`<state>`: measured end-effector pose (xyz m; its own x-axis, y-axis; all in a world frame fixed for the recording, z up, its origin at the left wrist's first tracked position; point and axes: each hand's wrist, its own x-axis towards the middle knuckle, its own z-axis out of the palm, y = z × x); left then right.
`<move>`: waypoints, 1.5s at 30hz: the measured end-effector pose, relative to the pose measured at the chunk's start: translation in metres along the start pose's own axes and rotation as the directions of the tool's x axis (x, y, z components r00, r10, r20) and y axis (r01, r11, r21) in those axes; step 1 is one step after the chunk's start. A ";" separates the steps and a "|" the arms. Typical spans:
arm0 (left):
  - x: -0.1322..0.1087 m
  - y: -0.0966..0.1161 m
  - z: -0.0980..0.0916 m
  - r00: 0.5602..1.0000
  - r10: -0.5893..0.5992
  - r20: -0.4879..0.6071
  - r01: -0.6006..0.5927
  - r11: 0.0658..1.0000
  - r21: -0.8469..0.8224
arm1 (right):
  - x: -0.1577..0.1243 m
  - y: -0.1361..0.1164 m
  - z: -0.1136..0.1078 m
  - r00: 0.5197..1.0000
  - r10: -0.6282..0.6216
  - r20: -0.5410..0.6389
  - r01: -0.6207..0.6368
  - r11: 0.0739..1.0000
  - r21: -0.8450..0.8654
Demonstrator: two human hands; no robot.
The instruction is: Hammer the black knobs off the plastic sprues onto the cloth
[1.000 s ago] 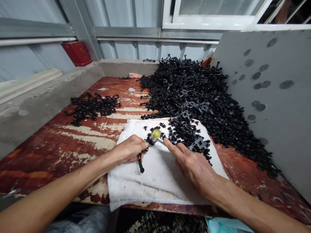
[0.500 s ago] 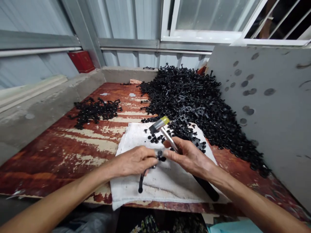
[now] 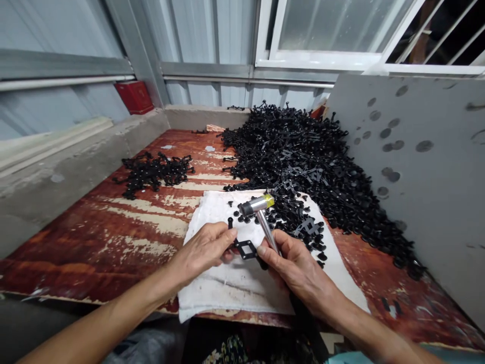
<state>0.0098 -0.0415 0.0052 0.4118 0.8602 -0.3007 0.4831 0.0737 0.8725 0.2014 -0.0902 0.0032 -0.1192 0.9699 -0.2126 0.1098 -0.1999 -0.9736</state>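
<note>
Between my hands, over the white cloth point(image 3: 212, 298), is a black linkage piece point(image 3: 246, 249) with a diamond-shaped opening in its middle and arms ending in round knobs. My left hand point(image 3: 208, 247) pinches its left end between thumb and fingers. The right end is under the thumb of my right hand point(image 3: 291, 255). That same hand also grips a two-faced hammer point(image 3: 257, 205), its metal head raised, one face black and one yellow. Its dark handle runs down beneath my palm. Small black round-headed pegs point(image 3: 246, 219) and flat black links point(image 3: 308, 226) lie on the cloth.
A big heap of black parts point(image 3: 295, 151) covers the back right of the worn red table point(image 3: 76, 242). A smaller pile of linkages point(image 3: 155, 171) lies at left. A grey board point(image 3: 424, 192) stands along the right side. A red box point(image 3: 134, 97) sits in the back-left corner.
The linkage was bunched between my fingers and now is spread out, showing its diamond opening. My right hand and the hammer have shifted slightly right. The view has tilted a little.
</note>
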 end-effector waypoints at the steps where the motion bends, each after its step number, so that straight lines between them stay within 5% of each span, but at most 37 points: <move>1: 0.003 0.001 0.001 1.000 0.008 -0.014 -0.008 1.000 -0.009 | -0.001 0.000 0.002 1.000 -0.006 0.015 0.006 1.000 0.002; 7: 0.026 0.009 -0.007 1.000 -0.009 -0.014 0.010 0.998 0.066 | -0.007 0.008 -0.002 1.000 0.022 -0.003 -0.022 1.000 0.002; 18: 0.052 0.001 -0.013 0.984 0.180 0.012 -0.173 0.923 0.344 | -0.007 0.027 -0.010 0.988 0.153 -0.030 -0.125 0.895 0.427; 45: 0.053 0.000 -0.011 0.986 0.162 -0.027 -0.137 0.902 0.410 | -0.007 0.033 -0.015 0.992 0.128 0.007 -0.116 0.866 0.487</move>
<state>0.0232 0.0098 -0.0062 0.4639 0.8740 -0.1449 0.6961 -0.2584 0.6699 0.2207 -0.1013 -0.0260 -0.1115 0.9351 -0.3363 -0.3714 -0.3531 -0.8587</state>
